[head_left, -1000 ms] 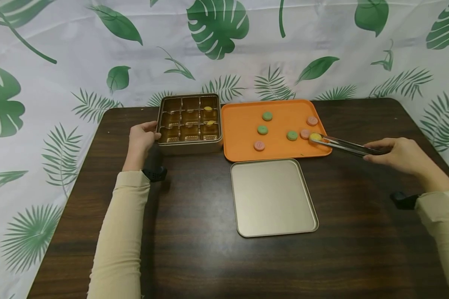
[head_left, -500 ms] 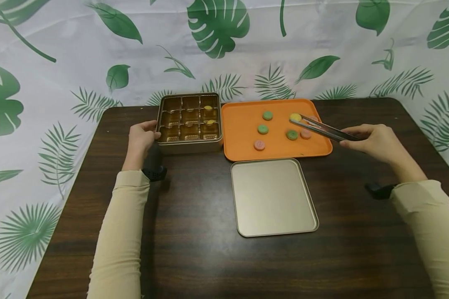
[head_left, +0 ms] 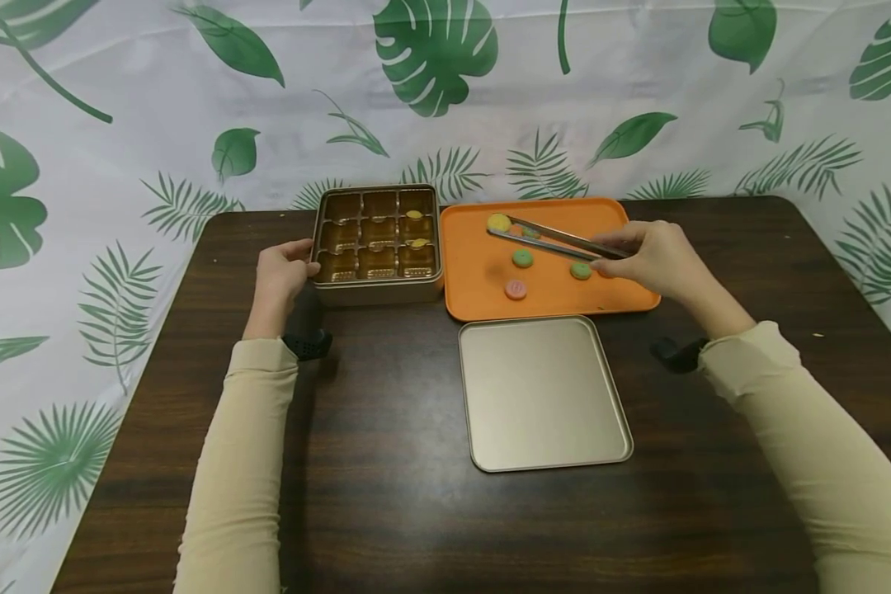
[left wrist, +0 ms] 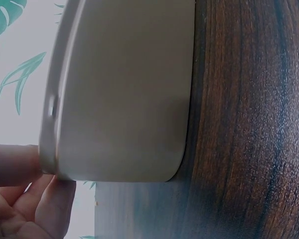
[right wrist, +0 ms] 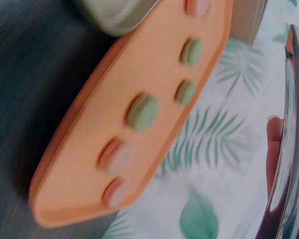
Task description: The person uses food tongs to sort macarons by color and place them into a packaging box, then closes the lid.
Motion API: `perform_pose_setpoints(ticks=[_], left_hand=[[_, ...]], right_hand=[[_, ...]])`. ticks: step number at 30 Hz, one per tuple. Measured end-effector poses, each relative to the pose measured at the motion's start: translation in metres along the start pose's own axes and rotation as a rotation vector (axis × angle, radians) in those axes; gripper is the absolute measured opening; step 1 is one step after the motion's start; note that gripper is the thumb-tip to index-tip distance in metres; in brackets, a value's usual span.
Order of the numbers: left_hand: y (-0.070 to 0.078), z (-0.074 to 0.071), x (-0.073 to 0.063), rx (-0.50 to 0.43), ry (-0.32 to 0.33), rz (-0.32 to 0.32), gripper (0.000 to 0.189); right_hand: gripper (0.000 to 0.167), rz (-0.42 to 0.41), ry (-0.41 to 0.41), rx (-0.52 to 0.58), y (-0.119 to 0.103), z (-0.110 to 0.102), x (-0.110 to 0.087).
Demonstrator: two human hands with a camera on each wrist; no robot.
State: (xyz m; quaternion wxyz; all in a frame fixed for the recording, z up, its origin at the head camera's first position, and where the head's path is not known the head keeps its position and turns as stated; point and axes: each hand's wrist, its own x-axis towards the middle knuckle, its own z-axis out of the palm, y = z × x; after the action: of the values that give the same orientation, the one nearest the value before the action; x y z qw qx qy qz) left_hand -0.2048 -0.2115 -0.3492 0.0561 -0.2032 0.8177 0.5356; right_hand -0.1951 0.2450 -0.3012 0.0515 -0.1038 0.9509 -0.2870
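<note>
My left hand holds the front left corner of a gold square tin. In the left wrist view, its fingers lie against the rim. The tin has a clear brown insert with nine-square compartments, and yellow macarons show in two right-hand ones. With my right hand I grip metal tongs. A yellow macaron is between their tips, over the left part of the orange tray. Green macarons and a pink macaron lie on the tray; two more pink ones show in the right wrist view.
A flat gold lid lies on the dark wooden table, just in front of the tray. The tray's left end sits against the tin. Behind the table hangs a white leaf-print cloth.
My right hand has moved left with the tongs, lifting the yellow macaron from the tray's right end and carrying it across toward the tin. My left hand has stayed at the tin.
</note>
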Motion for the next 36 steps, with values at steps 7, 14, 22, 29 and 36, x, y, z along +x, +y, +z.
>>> perform_pose_setpoints(ticks=[7, 14, 22, 29, 36], left_hand=[[0.0, 0.001, 0.0, -0.004, 0.006, 0.002, 0.052], [0.001, 0.001, -0.001, 0.001, 0.003, -0.003, 0.052], [0.001, 0.001, -0.001, 0.01, 0.006, -0.006, 0.052], [-0.001, 0.001, -0.002, 0.011, 0.004, -0.009, 0.051], [0.0, 0.0, 0.0, 0.0, 0.001, -0.013, 0.051]], right_hand=[[0.038, -0.04, -0.062, 0.06, -0.027, 0.021, 0.01], [0.035, -0.072, -0.085, 0.091, -0.037, 0.042, 0.014], [0.036, -0.111, -0.077, 0.074, -0.047, 0.061, 0.021], [0.036, -0.121, -0.085, 0.056, -0.057, 0.071, 0.026], [0.036, -0.136, -0.099, 0.044, -0.058, 0.073, 0.029]])
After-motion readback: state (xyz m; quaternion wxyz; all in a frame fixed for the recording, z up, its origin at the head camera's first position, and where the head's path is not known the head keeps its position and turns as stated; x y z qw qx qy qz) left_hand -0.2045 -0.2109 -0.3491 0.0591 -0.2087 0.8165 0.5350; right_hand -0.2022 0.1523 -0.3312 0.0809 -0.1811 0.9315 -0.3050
